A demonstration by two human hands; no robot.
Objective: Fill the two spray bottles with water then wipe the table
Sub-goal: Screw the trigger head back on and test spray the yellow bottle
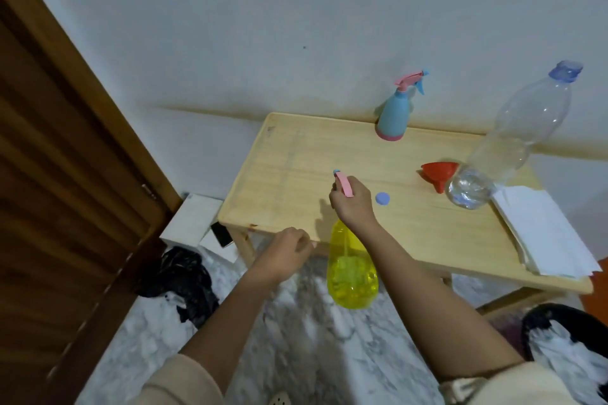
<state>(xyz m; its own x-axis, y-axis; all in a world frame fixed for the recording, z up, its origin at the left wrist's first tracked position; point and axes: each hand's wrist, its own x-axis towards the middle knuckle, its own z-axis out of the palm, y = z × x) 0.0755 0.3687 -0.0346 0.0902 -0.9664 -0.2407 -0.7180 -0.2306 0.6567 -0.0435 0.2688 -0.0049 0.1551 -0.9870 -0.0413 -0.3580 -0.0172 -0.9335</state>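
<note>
My right hand (pixel 353 204) grips the pink spray head of a yellow spray bottle (pixel 352 273) and holds it in the air over the front edge of the wooden table (pixel 296 168). The bottle's nozzle points away from me toward the table's left half. Liquid fills the lower part of the bottle. My left hand (pixel 286 253) hovers just left of the bottle with fingers loosely curled, holding nothing. A blue spray bottle (pixel 394 115) with a pink and blue trigger stands upright at the table's back edge.
A clear plastic water bottle (pixel 503 148) leans at the right, uncapped, its blue cap (pixel 382 198) lying on the table. A red funnel (pixel 439 174) lies beside it. White paper towels (pixel 543 230) sit at the right edge. A wooden door (pixel 65 174) stands left.
</note>
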